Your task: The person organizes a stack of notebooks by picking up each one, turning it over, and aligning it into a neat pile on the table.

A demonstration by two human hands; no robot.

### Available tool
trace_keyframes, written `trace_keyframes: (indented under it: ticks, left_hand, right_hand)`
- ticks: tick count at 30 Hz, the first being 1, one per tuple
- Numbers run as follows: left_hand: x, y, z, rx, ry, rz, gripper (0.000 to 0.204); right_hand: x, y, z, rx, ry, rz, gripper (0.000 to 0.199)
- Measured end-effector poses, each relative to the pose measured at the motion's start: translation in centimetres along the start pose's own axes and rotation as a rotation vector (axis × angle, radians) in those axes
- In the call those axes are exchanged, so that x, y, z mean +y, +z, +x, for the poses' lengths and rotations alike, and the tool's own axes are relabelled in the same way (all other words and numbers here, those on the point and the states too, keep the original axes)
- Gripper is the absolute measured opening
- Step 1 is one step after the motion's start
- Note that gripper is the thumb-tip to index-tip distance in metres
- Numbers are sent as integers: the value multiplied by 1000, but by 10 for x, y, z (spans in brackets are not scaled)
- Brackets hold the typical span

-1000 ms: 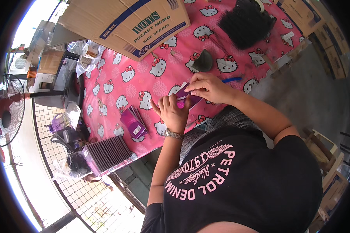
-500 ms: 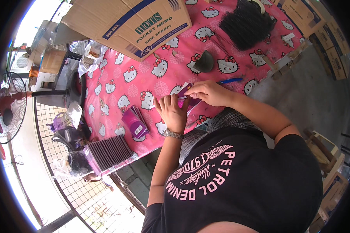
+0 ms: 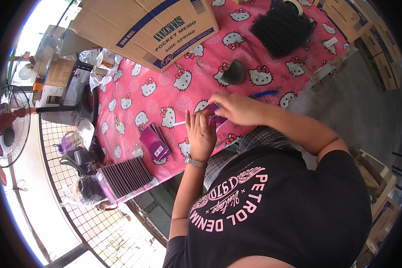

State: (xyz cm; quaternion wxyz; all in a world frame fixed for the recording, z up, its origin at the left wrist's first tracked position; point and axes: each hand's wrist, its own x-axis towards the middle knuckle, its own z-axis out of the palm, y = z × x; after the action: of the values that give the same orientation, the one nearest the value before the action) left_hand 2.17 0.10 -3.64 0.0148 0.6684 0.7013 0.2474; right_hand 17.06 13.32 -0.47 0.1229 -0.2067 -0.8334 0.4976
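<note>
A small purple notebook (image 3: 220, 119) lies at the table's near edge, mostly covered by my hands. My left hand (image 3: 201, 136), with a watch at the wrist, holds it down, fingers stretched across its left part and thumb toward its middle. Bent over its upper right part is my right hand (image 3: 239, 109), with curled fingers closed at the cover; the fingertips are partly hidden. A white strip (image 3: 179, 123) sticks out left of my left fingers. Several purple notebooks (image 3: 154, 142) lie in a small pile to the left. Beyond my right hand lies a blue pen-like tool (image 3: 263, 94).
A row of black spiral-bound notebooks (image 3: 125, 176) stands at the left table corner. A large cardboard box (image 3: 165, 35) is at the back. Black spiral bindings (image 3: 281, 31) are heaped at the back right, and a dark cup-shaped piece (image 3: 233, 72) sits nearer. A fan (image 3: 13, 127) stands left.
My right hand has shifted slightly left and its fingers have curled more over the notebook. My left hand has moved slightly down, its fingers straighter.
</note>
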Motion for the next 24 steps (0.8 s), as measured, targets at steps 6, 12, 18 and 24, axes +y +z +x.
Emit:
trace_keyframes:
  ticks: [6,12,18,24]
  left_hand:
    - [0,3,-3,-12,-12,175,35]
    - [-17,0,-14,24,-170,96,38]
    - [-14,-1,-10,58,-136,28,37]
    - [-35,-14,-10,121,-143,-78,32]
  right_hand:
    - [108,-36,32,353,-83,-954,49]
    - [38,-33,37,-546,99,839,45]
    - [44,-32,37,-546,-28,983,45]
    - [31,-40,42,-471,139,675,44]
